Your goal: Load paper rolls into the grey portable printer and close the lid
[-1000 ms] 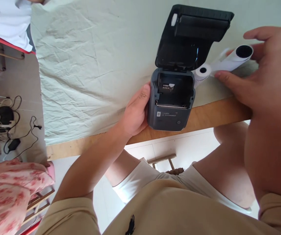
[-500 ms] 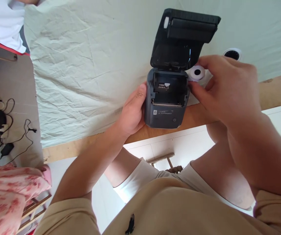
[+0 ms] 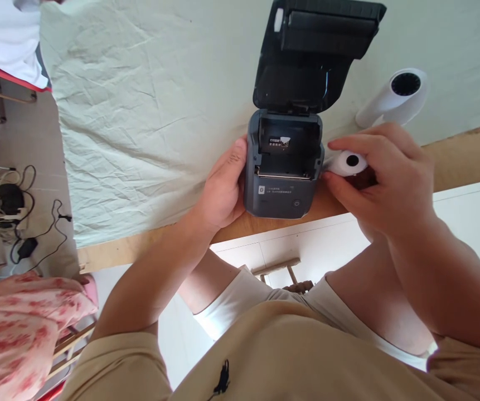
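A dark grey printer (image 3: 279, 195) is held at its left side by my left hand (image 3: 227, 181), over the table's front edge. Its black lid (image 3: 302, 83) stands swung open, and the compartment inside shows no roll. To the right of the printer, my right hand (image 3: 390, 172) grips a small white paper roll (image 3: 344, 163) between thumb and fingers, its dark core hole facing up. The roll is close beside the printer's right side, outside the compartment. Behind my right hand a larger white roll (image 3: 376, 106) with a black core lies on the cloth.
A pale green cloth (image 3: 139, 111) covers the table, whose wooden edge (image 3: 114, 250) runs along the front. At the left are tangled cables (image 3: 8, 206) on the floor and a pink floral cloth (image 3: 18, 328). White fabric (image 3: 5, 33) shows at the upper left.
My right hand has moved the small roll down and slightly right, away from the lid hinge. The larger roll behind it has come into fuller view. My left hand still holds the printer.
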Available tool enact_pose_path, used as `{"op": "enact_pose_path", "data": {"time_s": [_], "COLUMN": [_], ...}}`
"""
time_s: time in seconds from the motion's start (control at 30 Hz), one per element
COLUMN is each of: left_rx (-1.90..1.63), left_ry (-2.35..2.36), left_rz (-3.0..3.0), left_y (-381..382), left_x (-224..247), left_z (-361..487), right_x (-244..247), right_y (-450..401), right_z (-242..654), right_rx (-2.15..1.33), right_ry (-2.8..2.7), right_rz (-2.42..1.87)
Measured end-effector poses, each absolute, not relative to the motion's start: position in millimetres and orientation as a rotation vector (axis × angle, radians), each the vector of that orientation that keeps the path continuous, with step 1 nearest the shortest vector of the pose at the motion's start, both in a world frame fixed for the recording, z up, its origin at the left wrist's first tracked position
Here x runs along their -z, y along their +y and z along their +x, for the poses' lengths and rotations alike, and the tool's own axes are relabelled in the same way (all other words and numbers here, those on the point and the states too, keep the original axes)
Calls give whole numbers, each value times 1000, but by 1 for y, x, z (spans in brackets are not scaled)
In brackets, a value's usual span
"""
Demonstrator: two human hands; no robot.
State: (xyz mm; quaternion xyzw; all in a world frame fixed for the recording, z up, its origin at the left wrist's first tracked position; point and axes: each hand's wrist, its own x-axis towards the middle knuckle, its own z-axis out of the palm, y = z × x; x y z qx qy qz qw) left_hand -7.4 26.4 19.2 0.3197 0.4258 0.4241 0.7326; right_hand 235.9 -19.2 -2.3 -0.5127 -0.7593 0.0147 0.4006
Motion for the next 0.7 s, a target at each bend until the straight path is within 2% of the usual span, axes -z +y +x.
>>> {"op": "enact_pose_path", "data": {"time_s": [0.53,0.7], "left_rx": [-888,-858], "left_ry": [803,880], "left_rz": [757,777], "left_y": [23,20], "left_x": [-20,-30], "left_z": [-12,-12], "right_x": [-2,-27], "right_y": [-20,-24], "right_z": [238,226], "right_rx": [-136,-217], "right_ry": [-1925,-1818], "right_rz": [-1263,-1322]}}
